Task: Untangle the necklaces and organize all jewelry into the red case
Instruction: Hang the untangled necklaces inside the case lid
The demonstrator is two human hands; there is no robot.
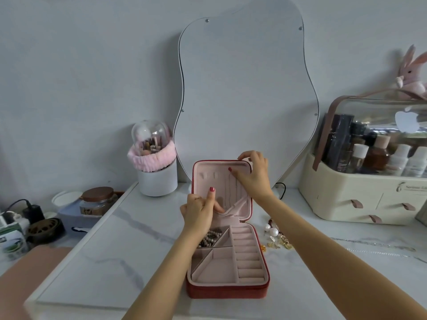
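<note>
Both forearms come in from the near edge, head view only, reaching over the red case (227,289) that lies open on the marble tabletop (104,245), base near, lid (221,188) stood up at the far side. Beaded piece (211,236) sits in the far-left compartment of the base; ring rolls on the right side look bare. Thin chains (233,190) hang down the lid's pink lining toward its elastic pocket (233,207). Left hand (199,212) is at the lid's lower left, fingers curled, thumb pointing up against the lining, and it appears to be pulling the pocket edge outward (exact hold partly hidden). Right hand (254,174) is at the lid's top right corner, fingers curled over the rim, thumb and forefinger closed at about the hook row; likely pinching a chain end there, too fine to confirm. Step in hand, judged: hanging a necklace on a lid hook and tucking its tail into the pocket. To do it well: keep the pocket held open with the left, seat the chain fully on its own hook, let it drop straight so it does not cross neighbouring chains, then feed the slack in without bunching. Lid could tip back under pressure, so go light. Loose jewelry (277,236), pearl pieces and gold bits, still lies on the table just right of the case, so the task looks partway done.
</note>
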